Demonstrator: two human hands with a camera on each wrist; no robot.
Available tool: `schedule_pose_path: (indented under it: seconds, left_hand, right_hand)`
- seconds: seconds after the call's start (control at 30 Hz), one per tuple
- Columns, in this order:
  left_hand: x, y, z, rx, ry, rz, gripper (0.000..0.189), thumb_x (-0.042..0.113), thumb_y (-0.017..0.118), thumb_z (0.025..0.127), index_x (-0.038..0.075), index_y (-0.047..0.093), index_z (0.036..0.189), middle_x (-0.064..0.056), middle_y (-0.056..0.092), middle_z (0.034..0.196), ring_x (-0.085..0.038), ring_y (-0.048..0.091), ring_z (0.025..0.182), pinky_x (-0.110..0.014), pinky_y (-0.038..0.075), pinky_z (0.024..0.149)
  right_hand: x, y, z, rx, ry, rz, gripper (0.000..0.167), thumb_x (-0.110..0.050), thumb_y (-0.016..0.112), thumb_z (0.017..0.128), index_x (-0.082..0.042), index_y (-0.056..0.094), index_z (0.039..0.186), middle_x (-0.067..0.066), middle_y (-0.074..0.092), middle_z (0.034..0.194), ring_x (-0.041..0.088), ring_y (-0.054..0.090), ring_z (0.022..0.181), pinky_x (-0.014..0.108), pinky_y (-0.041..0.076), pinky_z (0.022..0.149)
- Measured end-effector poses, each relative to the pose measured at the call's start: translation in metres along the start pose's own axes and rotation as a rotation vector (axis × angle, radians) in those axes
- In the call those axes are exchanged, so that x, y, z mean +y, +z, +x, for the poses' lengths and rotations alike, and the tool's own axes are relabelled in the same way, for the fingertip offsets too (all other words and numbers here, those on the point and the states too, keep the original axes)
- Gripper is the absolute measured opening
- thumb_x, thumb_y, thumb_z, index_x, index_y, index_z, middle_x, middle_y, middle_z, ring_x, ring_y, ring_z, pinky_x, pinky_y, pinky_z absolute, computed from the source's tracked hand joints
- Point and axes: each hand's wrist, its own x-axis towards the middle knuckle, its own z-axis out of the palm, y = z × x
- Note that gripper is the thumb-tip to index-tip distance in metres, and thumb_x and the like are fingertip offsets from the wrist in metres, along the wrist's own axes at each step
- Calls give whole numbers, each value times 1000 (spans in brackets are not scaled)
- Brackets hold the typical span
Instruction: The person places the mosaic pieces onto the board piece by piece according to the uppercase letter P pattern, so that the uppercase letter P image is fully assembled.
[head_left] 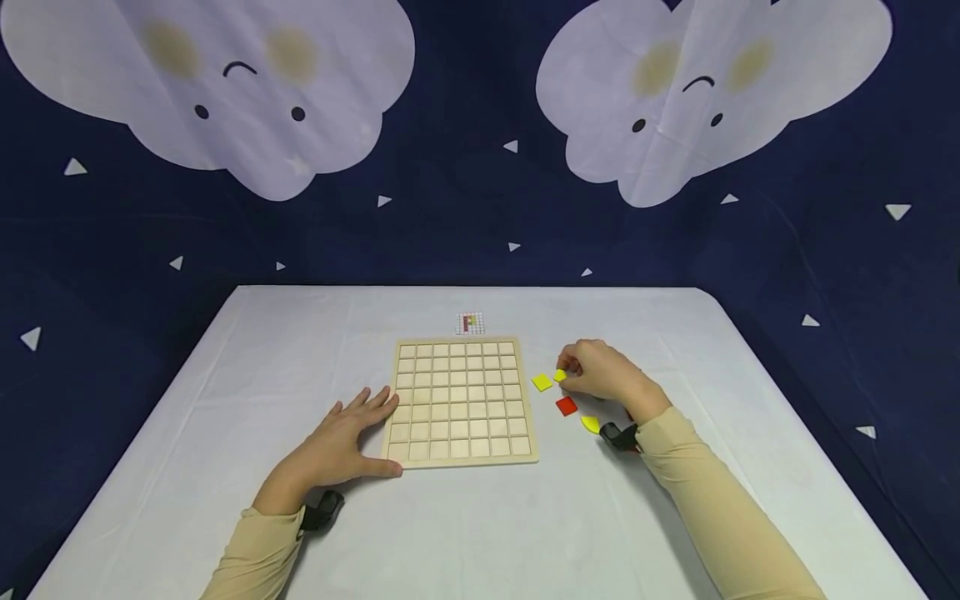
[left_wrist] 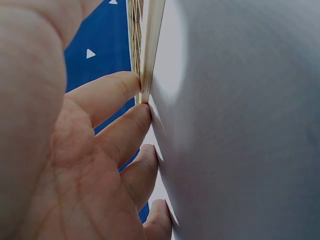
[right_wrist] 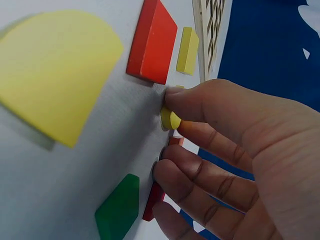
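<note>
One board (head_left: 460, 411) touched by spread left hand (head_left: 341, 443), one yellow piece (head_left: 560, 376) pinched by right hand (head_left: 603, 371), one yellow square (head_left: 542, 382) just beside it.

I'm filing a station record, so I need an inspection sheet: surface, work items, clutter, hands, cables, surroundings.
Surface: white table, faintly creased.
Work items: wooden grid board, no pieces on it; small pattern card beyond its far edge; to its right, yellow square, red piece and round-edged yellow piece. The right wrist view adds a green piece and another red piece, partly hidden by fingers.
Clutter: nothing seen.
Left hand: fingers spread, touching the board's left edge.
Right hand: pinches a small yellow piece between thumb and forefinger.
Cables: nothing seen.
Surroundings: patterned dark blue backdrop behind the table.
</note>
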Motion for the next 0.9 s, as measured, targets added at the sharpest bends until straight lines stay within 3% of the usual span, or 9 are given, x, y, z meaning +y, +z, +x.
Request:
schedule_pose_path:
  seconds: [0.47,0.73,0.9]
  left_hand:
    - [-1,6,-1,20,-3,29,113,59,94,73,6,47,162,-18,38,172,-54,27,161,-82,17,125]
    - [-1,6,0,24,-6,37,113,60,93,73,8,47,162,-17,38,173,-53,27,161,-81,17,125]
    - [-1,5,-1,30,-10,36,114,60,93,72,8,47,162,-16,38,173,-52,27,162,-81,17,126]
  right_hand:
    - [4,3,1,0,-17,-8,20,-15,84,91,-6,78,108,3,71,93,16,61,85,37,56,82]
    - [-1,-1,7,-7,-6,-10,16,-16,84,87,-10,78,99,0,71,91,15,61,82,33,54,78]
    - [-11,-7,16,11,-11,1,21,-20,85,85,-10,78,103,0,72,94,15,63,85,35,56,80]
